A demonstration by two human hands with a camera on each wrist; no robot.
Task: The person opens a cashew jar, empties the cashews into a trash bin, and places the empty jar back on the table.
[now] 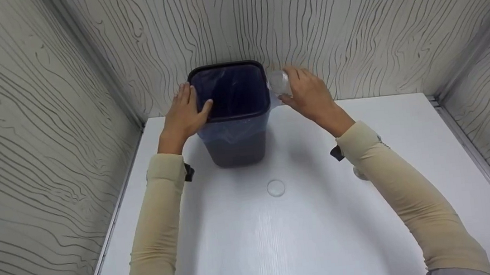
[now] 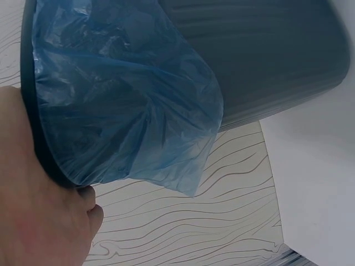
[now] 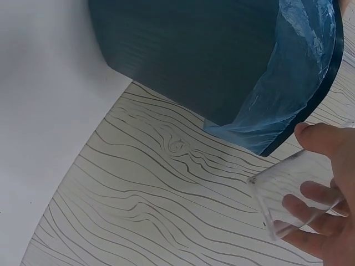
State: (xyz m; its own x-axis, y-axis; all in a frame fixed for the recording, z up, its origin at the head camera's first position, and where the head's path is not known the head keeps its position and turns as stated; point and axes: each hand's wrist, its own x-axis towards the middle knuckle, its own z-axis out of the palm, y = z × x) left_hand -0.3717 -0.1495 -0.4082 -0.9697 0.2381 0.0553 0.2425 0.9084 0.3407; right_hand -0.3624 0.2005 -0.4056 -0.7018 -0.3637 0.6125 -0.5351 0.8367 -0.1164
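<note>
A dark bin [image 1: 237, 149] lined with a thin blue plastic bag [image 2: 127, 105] stands at the back of the white table. My left hand [image 1: 183, 114] holds the bin's left rim, thumb over the front left corner of the opening. In the left wrist view the bag is folded down outside the rim. On the bin's other side, my right hand [image 1: 308, 90] grips a clear, see-through container [image 3: 288, 188] between thumb and fingers. The container is raised above the table, close beside the right rim, and several fingers show through its wall.
A clear round disc [image 1: 276, 188] lies on the white table [image 1: 238, 247] in front of the bin. Another small clear object [image 1: 360, 173] is partly hidden by the right sleeve. Wood-patterned walls [image 1: 350, 17] stand behind and at both sides.
</note>
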